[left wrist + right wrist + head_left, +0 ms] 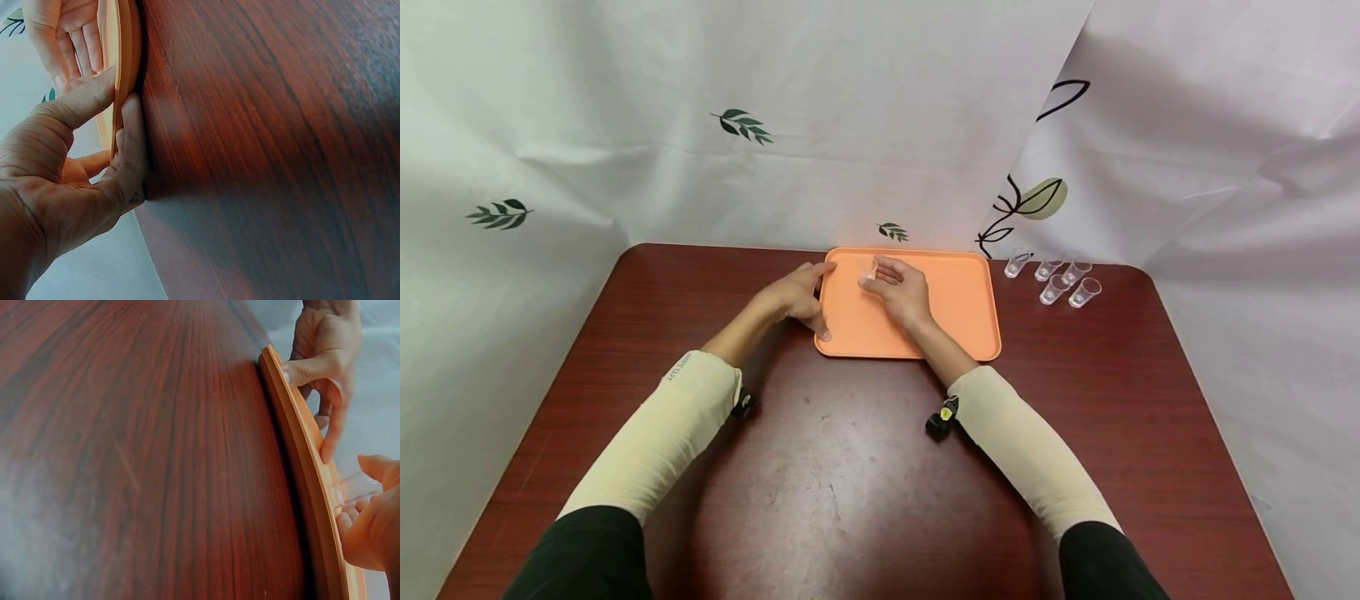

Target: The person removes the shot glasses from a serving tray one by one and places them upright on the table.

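Observation:
A small clear plastic cup (869, 270) is in my right hand (904, 293), held between thumb and fingers above the left part of an orange tray (958, 308). In the right wrist view the cup (351, 489) shows only faintly beside the fingers, close to the tray's surface; I cannot tell if its base touches. My left hand (795, 297) grips the tray's left end. The left wrist view has its thumb on the tray rim (125, 56) and other fingers curled against the outer side, partly hidden.
Several more clear cups (1054, 287) stand in a loose group right of the tray, near the back edge of the dark red wooden table (820, 467). A white curtain (850, 125) with leaf prints hangs close behind the tray.

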Demonstrator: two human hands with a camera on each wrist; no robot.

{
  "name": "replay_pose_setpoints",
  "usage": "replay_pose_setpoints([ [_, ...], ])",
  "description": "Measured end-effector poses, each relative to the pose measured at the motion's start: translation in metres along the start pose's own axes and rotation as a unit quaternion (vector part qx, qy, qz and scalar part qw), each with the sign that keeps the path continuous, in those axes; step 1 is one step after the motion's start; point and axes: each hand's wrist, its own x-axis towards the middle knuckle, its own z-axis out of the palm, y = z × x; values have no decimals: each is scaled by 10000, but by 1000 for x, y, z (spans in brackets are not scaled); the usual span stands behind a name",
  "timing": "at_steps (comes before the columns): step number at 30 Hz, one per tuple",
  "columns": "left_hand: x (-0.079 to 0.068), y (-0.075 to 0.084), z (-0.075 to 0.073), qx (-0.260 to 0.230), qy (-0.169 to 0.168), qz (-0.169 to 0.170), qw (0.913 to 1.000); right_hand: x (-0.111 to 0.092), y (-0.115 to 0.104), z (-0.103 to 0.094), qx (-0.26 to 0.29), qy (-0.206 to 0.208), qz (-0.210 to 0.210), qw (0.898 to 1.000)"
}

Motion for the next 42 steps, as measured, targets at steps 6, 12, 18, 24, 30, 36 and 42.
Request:
replay_pose_setpoints([
  [6,0,0,0,7,-17,-24,10000,-1,1,3,-109,66,-114,9999],
  [12,1,-1,0,-60,-3,-22,10000,-5,0,3,-208,147,-121,9996],
  [18,1,0,0,-6,13,-22,10000,-12,0,0,-135,173,-61,9997],
  [24,4,-2,1,11,47,-6,10000,-19,0,-8,-93,25,-78,9999],
  [30,6,-3,2,-26,97,37,9999,-28,-3,-19,-28,-99,37,9999],
  [36,5,-3,2,-32,12,7,10000,-34,-1,-31,-42,-161,85,9998],
  [42,2,-1,0,-35,-37,-26,10000,-37,1,-42,14,-132,141,9998],
])
